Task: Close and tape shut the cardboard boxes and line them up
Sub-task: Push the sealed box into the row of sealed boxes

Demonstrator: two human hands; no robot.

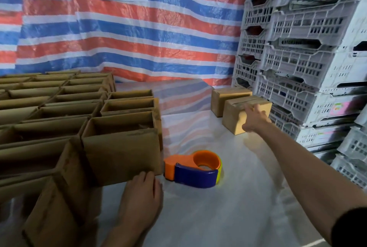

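Left hand flat by the open boxes, right hand reaching to a sealed one.

Nearest, the left hand (142, 195) lies palm-down with loose fingers on the white sheet (228, 207), holding nothing, at the lowered flap of the closest open box (121, 143). Just beyond, the tape dispenser (193, 169) rests on the sheet. Farther right, the right hand (255, 119) stretches out, fingers straight, touching the closed box (232, 119); a second closed box (220, 99) sits just behind it, beside stacked plastic crates (307, 48). A striped tarp (129, 38) hangs at the back.
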